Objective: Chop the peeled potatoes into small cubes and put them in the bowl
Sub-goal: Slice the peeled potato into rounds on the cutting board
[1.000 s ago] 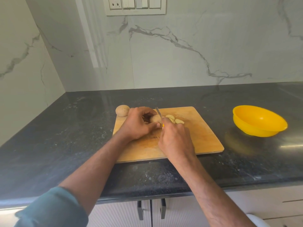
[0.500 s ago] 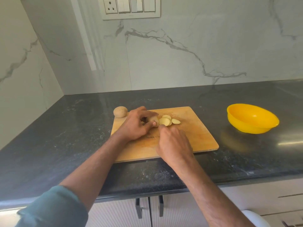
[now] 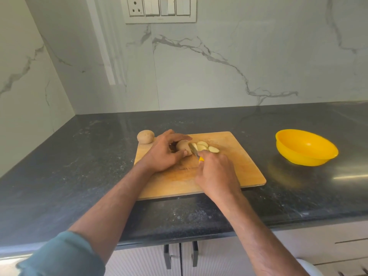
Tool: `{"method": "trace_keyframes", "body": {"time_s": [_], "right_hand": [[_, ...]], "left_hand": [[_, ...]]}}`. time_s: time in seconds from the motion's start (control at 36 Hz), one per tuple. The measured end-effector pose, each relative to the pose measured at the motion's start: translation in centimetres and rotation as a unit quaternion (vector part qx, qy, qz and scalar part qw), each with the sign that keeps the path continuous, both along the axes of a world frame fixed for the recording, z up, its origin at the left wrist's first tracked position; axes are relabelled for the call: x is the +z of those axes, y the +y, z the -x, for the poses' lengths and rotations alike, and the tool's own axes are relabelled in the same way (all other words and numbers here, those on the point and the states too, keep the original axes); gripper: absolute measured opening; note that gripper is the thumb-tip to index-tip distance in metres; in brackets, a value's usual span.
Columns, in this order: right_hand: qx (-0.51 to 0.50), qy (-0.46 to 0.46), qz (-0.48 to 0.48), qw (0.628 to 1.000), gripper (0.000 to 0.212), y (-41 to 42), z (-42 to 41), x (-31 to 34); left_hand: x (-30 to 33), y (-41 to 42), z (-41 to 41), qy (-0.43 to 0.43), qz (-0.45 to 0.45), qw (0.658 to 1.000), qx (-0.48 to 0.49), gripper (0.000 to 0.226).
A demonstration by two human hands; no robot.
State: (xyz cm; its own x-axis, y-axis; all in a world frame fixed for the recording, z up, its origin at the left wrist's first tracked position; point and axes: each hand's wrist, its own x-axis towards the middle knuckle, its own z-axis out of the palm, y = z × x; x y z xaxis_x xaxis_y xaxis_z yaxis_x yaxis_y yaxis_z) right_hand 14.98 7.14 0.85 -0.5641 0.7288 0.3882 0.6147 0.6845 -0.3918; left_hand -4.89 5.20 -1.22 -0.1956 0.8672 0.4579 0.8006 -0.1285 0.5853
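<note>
A wooden cutting board (image 3: 235, 166) lies on the dark counter. My left hand (image 3: 164, 154) grips a potato (image 3: 182, 146) on the board, fingers curled over it. My right hand (image 3: 216, 174) holds a knife (image 3: 194, 150) with a yellow handle; its blade sits against the potato's cut end. Several pale slices (image 3: 207, 147) lie just right of the blade. A second whole potato (image 3: 145, 136) rests at the board's far left corner. The yellow bowl (image 3: 306, 147) stands to the right of the board, nothing visible inside it.
The dark stone counter (image 3: 79, 166) runs to a marble wall behind and on the left. A switch panel (image 3: 160, 9) hangs on the back wall. Cabinet doors with dark handles (image 3: 180, 255) sit below the counter's front edge.
The knife came down through the potato and a fresh slice fell onto the pile, then the blade rose back to the cut end. My left hand stayed on the potato.
</note>
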Motion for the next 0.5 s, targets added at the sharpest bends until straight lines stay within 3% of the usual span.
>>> {"method": "trace_keyframes", "body": {"time_s": [0.36, 0.5], "right_hand": [[0.011, 0.017, -0.055, 0.998, 0.039, -0.33, -0.15, -0.37], [0.004, 0.015, -0.051, 0.999, 0.044, 0.22, -0.78, -0.49]], "left_hand": [[0.23, 0.32, -0.69, 0.055, 0.05, 0.997, -0.017, 0.033], [0.42, 0.34, -0.97, 0.029, 0.057, 0.998, -0.007, 0.036]]}}
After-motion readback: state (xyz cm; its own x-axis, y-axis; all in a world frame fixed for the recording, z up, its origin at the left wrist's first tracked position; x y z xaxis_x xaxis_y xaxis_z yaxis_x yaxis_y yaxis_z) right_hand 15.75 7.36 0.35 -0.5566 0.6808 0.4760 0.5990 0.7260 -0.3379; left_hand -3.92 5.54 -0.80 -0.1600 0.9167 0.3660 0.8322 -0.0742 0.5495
